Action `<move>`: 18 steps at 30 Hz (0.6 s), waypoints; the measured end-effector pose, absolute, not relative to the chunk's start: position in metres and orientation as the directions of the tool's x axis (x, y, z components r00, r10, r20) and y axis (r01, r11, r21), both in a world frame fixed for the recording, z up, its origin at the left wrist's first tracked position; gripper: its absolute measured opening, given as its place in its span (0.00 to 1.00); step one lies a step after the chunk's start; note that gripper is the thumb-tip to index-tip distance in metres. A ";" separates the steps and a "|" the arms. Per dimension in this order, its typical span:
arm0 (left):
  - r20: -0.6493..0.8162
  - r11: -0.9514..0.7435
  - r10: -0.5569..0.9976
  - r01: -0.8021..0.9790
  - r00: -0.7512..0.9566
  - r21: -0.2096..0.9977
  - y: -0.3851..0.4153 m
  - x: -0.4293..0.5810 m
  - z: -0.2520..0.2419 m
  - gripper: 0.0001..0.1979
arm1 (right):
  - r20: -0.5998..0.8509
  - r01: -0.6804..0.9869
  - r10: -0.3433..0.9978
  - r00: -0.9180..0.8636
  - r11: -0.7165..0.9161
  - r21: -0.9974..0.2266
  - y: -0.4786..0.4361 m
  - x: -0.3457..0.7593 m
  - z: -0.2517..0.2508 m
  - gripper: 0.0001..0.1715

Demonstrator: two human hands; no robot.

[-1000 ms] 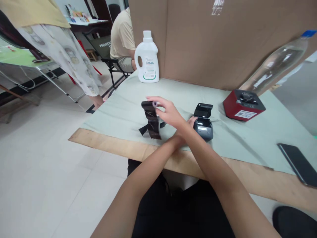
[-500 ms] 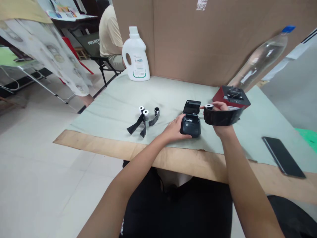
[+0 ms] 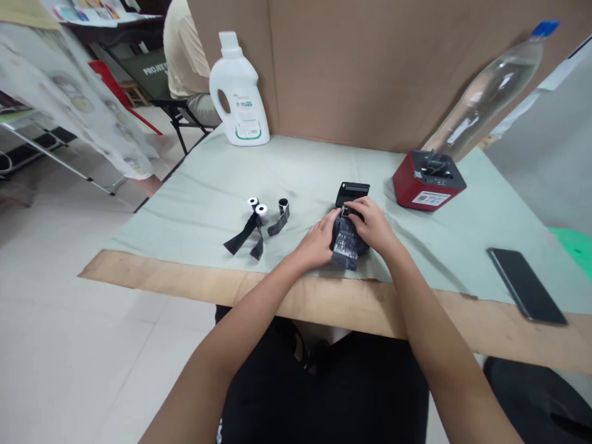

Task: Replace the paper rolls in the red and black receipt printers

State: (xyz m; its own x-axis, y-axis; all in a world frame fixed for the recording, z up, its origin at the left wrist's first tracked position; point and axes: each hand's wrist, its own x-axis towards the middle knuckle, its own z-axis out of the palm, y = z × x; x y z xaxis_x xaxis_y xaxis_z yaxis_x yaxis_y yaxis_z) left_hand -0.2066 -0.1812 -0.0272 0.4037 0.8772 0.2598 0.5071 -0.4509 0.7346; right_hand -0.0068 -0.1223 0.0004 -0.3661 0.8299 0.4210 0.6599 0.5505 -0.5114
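Observation:
A small black portable printer (image 3: 351, 192) sits near the table's front edge with its lid raised. My left hand (image 3: 318, 242) is closed around its left side, fingertips beside the opening. Over the opening, my right hand (image 3: 374, 227) pinches a small paper roll (image 3: 345, 211), mostly hidden by the fingers. The roll's dark strip (image 3: 345, 245) hangs forward over the printer's front, towards me. I cannot tell how deep the roll sits in the printer. Left of my hands lie white paper rolls (image 3: 261, 213) with black strips, and a darker roll (image 3: 283, 206) with its strip curling out.
Behind stands a white detergent bottle (image 3: 241, 98) against the cardboard (image 3: 342, 74). At the right are a red and black box (image 3: 428, 185), a clear bottle (image 3: 494, 92) leaning behind it, and a phone (image 3: 526, 285). A seated person (image 3: 185, 52) and another person's legs are at the left.
My right hand has moved left and brought the paper roll from beside the box to the printer's opening. Its strip now drapes over the printer's front. My left hand stays on the printer.

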 end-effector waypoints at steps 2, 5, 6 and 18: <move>0.265 -0.463 0.872 0.514 0.412 0.722 -0.182 -0.206 -0.027 0.53 | 0.380 0.696 0.850 -0.366 0.521 -0.495 -0.119 -0.005 -0.003 0.21; 0.259 -0.465 0.872 0.531 0.416 0.709 -0.182 -0.207 -0.027 0.53 | 0.327 0.705 0.866 -0.379 0.499 -0.505 -0.115 -0.002 -0.006 0.21; 0.256 -0.463 0.873 0.537 0.416 0.706 -0.182 -0.207 -0.027 0.53 | 0.303 0.709 0.870 -0.389 0.493 -0.504 -0.115 -0.001 -0.007 0.21; 0.462 -0.606 0.789 0.632 0.404 0.483 -0.191 -0.202 -0.021 0.17 | 0.427 0.130 0.904 0.022 0.421 -0.898 -0.099 -0.003 -0.021 0.16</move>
State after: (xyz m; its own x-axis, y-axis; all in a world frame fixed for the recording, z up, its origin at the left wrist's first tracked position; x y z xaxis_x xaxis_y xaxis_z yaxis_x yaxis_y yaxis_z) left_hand -0.2015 -0.1909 -0.0211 0.4039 0.7895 0.4622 0.6315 -0.6062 0.4835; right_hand -0.0027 -0.0988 -0.0212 0.0221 0.9038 0.4275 0.1297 0.4214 -0.8976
